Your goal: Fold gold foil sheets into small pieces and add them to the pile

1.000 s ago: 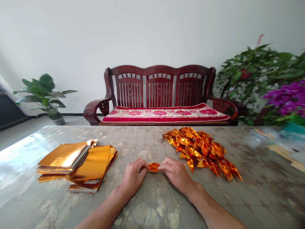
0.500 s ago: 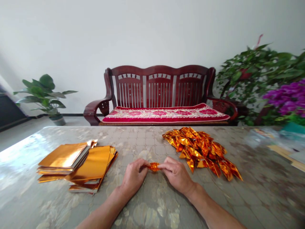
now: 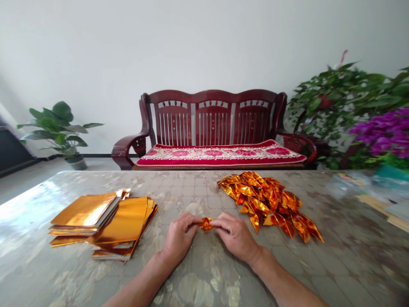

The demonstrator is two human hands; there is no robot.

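Note:
Between my two hands is a small folded piece of shiny gold-orange foil paper (image 3: 206,223), just above or on the table. My left hand (image 3: 182,233) pinches its left end between thumb and fingers. At its right end, my right hand (image 3: 235,233) grips it the same way. The fingers cover both ends, so only the puffed middle shows. To the right lies a pile of folded foil paper pieces (image 3: 265,200) with pointed ends. On the left are stacks of flat gold foil sheets (image 3: 123,221), some overlapping at an angle.
The table (image 3: 191,285) has a patterned, glossy cover. Plastic bags (image 3: 348,183) and flat papers lie at its right edge. Beyond it stands a wooden bench (image 3: 213,123) with a red floral cushion (image 3: 220,154). Potted plants (image 3: 62,128) and purple flowers (image 3: 383,132) flank it.
The foil piece's visible middle looks slightly shorter and rounder, with my fingertips a little closer together. Both hands keep their hold. The view has shifted very slightly.

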